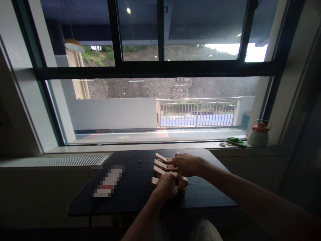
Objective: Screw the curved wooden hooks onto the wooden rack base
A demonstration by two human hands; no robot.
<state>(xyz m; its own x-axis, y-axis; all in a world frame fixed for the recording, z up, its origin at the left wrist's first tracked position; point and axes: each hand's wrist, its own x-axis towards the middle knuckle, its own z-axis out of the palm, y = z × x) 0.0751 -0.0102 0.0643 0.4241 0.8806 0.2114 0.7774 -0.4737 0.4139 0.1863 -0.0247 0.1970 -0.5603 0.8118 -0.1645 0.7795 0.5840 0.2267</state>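
A light wooden assembly (160,164) with several angled slats lies on the dark table, partly covered by my hands. The slats point left, and small dark holes or bolt heads show on them. My left hand (167,185) is closed over the near end, its fingertips hidden against the wood. Above it, my right hand (188,164) is closed in a pinch at the far right side of the slats. A thin dark rod (178,172) runs between the two hands; its kind cannot be made out. A rounded wooden end (184,182) shows beside my left fingers.
The dark table (205,187) stands below a window sill. A small dark pin (139,161) and a blurred-out oblong item (109,182) lie to the left. On the sill are a white jug (258,136), green cloth-like item (235,142) and tape rolls (222,144).
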